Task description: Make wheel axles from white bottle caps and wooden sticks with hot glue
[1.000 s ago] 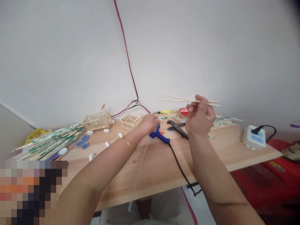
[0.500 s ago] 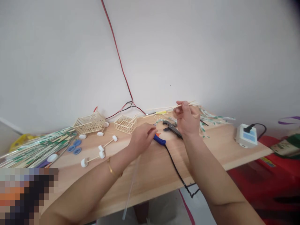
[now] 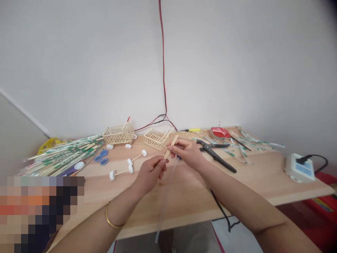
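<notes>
Low over the table, my left hand (image 3: 152, 172) pinches the near end of a pair of thin wooden sticks (image 3: 174, 141) that look like chopsticks. Closed on the same sticks higher up is my right hand (image 3: 188, 151); they slant up and away from me. Behind my hands stands a small open stick-built basket (image 3: 157, 138). A translucent glue stick (image 3: 165, 203) runs down past the table's front edge. The glue gun is mostly hidden behind my right hand and forearm. To the right of that hand lie black-handled cutters (image 3: 217, 158).
Left are a larger stick-built frame (image 3: 119, 134), white-wheeled axles (image 3: 122, 172), blue caps (image 3: 104, 161) and wrapped chopsticks (image 3: 65, 156). A yellow-handled tool (image 3: 194, 130), red dish (image 3: 220, 132) and torn wrappers (image 3: 259, 142) lie at the back. A white power socket (image 3: 300, 167) sits right.
My right hand has come down and left with the sticks to meet my left hand, which now grips them too. The view has turned slightly, uncovering the cutters and red dish.
</notes>
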Tool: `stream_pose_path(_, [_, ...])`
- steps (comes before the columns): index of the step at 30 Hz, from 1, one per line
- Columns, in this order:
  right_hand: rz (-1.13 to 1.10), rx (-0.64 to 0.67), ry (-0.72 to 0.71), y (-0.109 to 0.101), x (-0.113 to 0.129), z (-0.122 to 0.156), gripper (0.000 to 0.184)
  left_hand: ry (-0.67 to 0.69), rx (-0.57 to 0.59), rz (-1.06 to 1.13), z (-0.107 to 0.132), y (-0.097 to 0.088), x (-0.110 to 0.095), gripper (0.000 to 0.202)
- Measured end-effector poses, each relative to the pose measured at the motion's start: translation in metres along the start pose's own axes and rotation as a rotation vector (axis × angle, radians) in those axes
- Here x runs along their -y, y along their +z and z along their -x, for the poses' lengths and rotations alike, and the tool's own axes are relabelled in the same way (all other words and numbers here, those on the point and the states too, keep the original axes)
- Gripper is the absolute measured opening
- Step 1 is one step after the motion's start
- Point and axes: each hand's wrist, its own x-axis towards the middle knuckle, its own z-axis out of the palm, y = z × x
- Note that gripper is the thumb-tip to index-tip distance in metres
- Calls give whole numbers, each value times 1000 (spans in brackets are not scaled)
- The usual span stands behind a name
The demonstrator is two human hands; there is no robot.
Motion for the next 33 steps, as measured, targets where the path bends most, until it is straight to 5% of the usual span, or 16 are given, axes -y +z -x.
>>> stream_pose_path(8, [-155,95,119,-1,-34,2,22,-208,89,307,0,4,17,30])
stream_pose_path(17, [-159,84,108,-2,-36,7,19,-331,98,436,-1,8,18,32])
stream_pose_path(33, [-185,102,207,4,-36,10,25,-335,124,463,2,7,18,27])
